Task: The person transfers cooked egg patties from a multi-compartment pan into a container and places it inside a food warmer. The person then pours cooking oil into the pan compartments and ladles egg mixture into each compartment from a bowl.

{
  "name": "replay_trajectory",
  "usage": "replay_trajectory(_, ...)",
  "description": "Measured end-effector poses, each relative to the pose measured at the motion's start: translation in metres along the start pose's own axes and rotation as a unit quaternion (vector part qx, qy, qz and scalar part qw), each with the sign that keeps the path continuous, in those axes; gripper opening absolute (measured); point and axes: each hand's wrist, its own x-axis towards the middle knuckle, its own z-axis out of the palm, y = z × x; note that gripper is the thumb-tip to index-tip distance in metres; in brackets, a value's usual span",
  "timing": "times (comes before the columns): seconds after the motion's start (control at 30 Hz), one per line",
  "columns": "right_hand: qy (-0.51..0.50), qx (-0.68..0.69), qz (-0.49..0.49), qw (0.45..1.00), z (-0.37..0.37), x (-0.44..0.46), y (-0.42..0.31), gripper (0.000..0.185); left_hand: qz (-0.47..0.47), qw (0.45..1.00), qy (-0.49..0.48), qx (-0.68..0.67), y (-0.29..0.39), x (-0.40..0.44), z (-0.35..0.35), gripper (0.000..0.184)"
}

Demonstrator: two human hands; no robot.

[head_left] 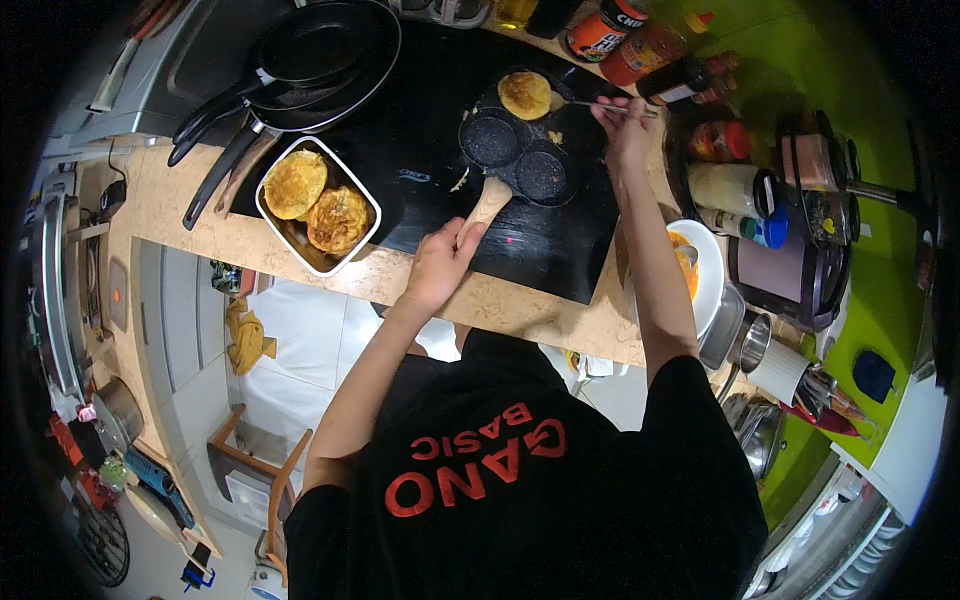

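Observation:
My left hand (440,268) is closed around the light wooden handle (487,208) of a black multi-cup egg pan (515,150) on the cooktop. Two of the pan's round cups in view hold nothing but scraps. A golden-brown round patty (525,95) lies over the far cup. Pinched in my right hand (625,130) is a thin metal spoon (600,105), its tip at the patty's right edge, partly hidden. Small cooked bits stick to the pan's surface. To the left, a white rectangular container (333,268) holds two similar browned patties (338,220).
Black frying pans (318,55) sit stacked at the back left. Bottles and jars (640,50) line the back right. By my right forearm stands a white bowl (707,270) with orange-yellow contents. The countertop edge (540,330) runs before my body.

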Motion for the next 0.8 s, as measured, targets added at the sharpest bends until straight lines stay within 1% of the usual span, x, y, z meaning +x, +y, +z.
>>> replay_trajectory(0.03,-0.004,-0.001,0.001,1.0,-0.001,-0.005,-0.008,0.036,-0.002,1.0,0.003,-0.002,-0.001,0.001,0.0,0.045)
replay_trajectory(0.1,-0.041,-0.058,-0.052,0.996,-0.007,-0.017,-0.023,0.036,-0.004,1.0,0.001,0.019,-0.001,0.0,0.001,0.044)
replay_trajectory(0.13,-0.056,-0.065,-0.044,0.995,-0.008,-0.022,-0.029,0.036,-0.005,1.0,-0.001,0.017,-0.006,0.0,0.003,0.044)
replay_trajectory(0.17,-0.056,-0.066,-0.045,0.995,-0.007,-0.024,-0.033,0.036,0.005,0.999,0.019,0.026,-0.008,0.001,0.005,0.046)
replay_trajectory(0.2,-0.073,-0.098,-0.049,0.991,-0.004,-0.027,-0.036,0.036,0.014,0.998,0.04,0.036,-0.01,0.002,0.007,0.047)
replay_trajectory(0.23,-0.091,-0.13,-0.053,0.986,-0.002,-0.03,-0.04,0.036,0.014,0.998,0.041,0.034,-0.012,0.003,0.008,0.047)
replay_trajectory(0.27,-0.094,-0.13,-0.053,0.986,0.001,-0.035,-0.047,0.036,-0.004,1.0,0.006,0.019,-0.004,0.002,0.002,0.051)
replay_trajectory(0.3,-0.098,-0.191,-0.087,0.973,0.005,-0.041,-0.056,0.034,-0.023,0.999,-0.028,0.004,0.0,0.002,-0.002,0.054)
replay_trajectory(0.33,-0.101,-0.25,-0.121,0.955,0.011,-0.043,-0.063,0.032,-0.024,0.999,-0.024,0.003,-0.004,0.002,0.0,0.054)
replay_trajectory(0.37,-0.105,-0.248,-0.121,0.955,0.016,-0.041,-0.067,0.032,-0.016,1.0,-0.005,0.021,-0.006,0.002,0.002,0.054)
replay_trajectory(0.43,-0.2,-0.294,-0.222,0.908,0.023,-0.037,-0.071,0.025,-0.009,0.999,0.016,0.04,-0.012,0.002,0.005,0.054)
replay_trajectory(0.47,-0.251,-0.241,-0.198,0.916,0.023,-0.022,-0.061,0.019,-0.01,0.999,0.013,0.034,-0.011,0.002,0.004,0.052)
replay_trajectory(0.5,-0.255,-0.24,-0.196,0.916,0.027,-0.01,-0.055,0.019,-0.01,0.999,0.011,0.029,-0.007,0.001,0.002,0.05)
replay_trajectory(0.57,-0.373,-0.286,-0.21,0.857,0.036,0.01,-0.045,0.018,-0.028,0.999,0.004,0.02,0.003,0.0,-0.003,0.049)
replay_trajectory(0.6,-0.405,-0.296,-0.206,0.84,0.041,0.018,-0.04,0.019,-0.043,0.999,-0.006,0.013,0.006,-0.001,-0.005,0.047)
replay_trajectory(0.63,-0.408,-0.292,-0.204,0.84,0.042,0.022,-0.035,0.019,-0.047,0.999,-0.003,0.015,0.005,-0.001,-0.004,0.047)
replay_trajectory(0.7,-0.455,-0.38,-0.237,0.77,0.053,0.021,-0.037,0.02,-0.039,0.999,0.004,0.02,-0.001,0.001,-0.001,0.047)
replay_trajectory(0.73,-0.48,-0.386,-0.257,0.744,0.056,0.025,-0.035,0.021,-0.042,0.999,0.004,0.022,-0.004,0.001,0.0,0.047)
replay_trajectory(0.77,-0.481,-0.385,-0.255,0.745,0.057,0.026,-0.034,0.021,-0.029,0.999,0.019,0.024,-0.005,0.002,0.002,0.046)
replay_trajectory(0.8,-0.49,-0.416,-0.265,0.719,0.058,0.026,-0.034,0.021,-0.015,0.999,0.033,0.025,-0.006,0.002,0.003,0.045)
